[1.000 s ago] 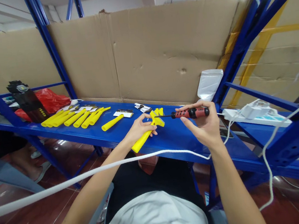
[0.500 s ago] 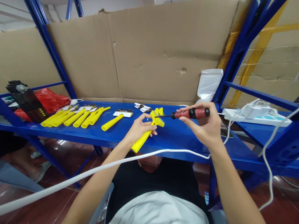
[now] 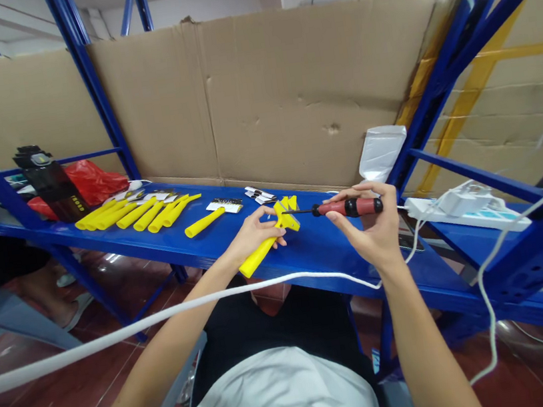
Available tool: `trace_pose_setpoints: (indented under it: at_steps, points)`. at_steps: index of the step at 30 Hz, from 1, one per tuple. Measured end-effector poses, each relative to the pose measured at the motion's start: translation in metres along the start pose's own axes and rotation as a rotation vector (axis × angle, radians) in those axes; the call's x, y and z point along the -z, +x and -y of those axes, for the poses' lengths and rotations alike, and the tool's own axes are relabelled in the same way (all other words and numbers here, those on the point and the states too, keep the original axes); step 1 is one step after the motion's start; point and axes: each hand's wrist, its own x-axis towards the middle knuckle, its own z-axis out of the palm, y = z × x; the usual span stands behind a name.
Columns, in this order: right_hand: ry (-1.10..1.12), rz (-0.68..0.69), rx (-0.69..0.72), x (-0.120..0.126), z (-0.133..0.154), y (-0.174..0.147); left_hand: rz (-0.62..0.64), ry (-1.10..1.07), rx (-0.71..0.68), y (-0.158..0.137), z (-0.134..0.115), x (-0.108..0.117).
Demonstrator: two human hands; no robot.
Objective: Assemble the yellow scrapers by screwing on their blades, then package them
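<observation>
My left hand (image 3: 257, 234), fingers closed, holds a yellow scraper (image 3: 260, 257) by its neck, its forked head pointing up and away from me. My right hand (image 3: 379, 223) is wrapped round the red-and-black handle of a screwdriver (image 3: 341, 208). The screwdriver lies nearly level, and its thin shaft reaches left to the scraper's head. Whether the tip sits in a screw is too small to tell. On the blue shelf left of my hands lies a yellow scraper with a white-and-black blade piece (image 3: 207, 222). Beyond it, several more yellow scrapers (image 3: 130, 214) lie in a row.
Small black-and-white pieces (image 3: 259, 195) lie behind my left hand. A white power strip (image 3: 506, 219) and a white pouch (image 3: 382, 153) are at the right. A white cable (image 3: 282, 279) crosses before me. Cardboard (image 3: 260, 90) walls the back. At left stand a black bottle (image 3: 53, 187) and red bag (image 3: 96, 177).
The fingers of my right hand have shifted slightly on the screwdriver handle. The scraper and my left hand stay in nearly the same place.
</observation>
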Motion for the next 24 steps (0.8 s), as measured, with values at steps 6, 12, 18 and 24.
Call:
trace_pose_setpoints:
  at_steps: [6, 12, 18, 24]
  points:
    - [0.110, 0.086, -0.018, 0.0005, 0.0040, -0.0005, 0.003, -0.007, -0.005, 0.0006, 0.0004, 0.0008]
    - [0.075, 0.048, -0.058, 0.0012, 0.0005, -0.0032, -0.004, -0.001, -0.001, 0.0002, -0.0015, -0.0003]
    - [0.059, 0.012, -0.073, 0.0026, -0.0023, -0.0038, 0.009, 0.010, -0.001, 0.0002, -0.0021, 0.0009]
    - [0.018, -0.012, -0.058, 0.0025, -0.0021, -0.0031, -0.001, -0.014, 0.003, 0.0015, 0.0008, 0.0015]
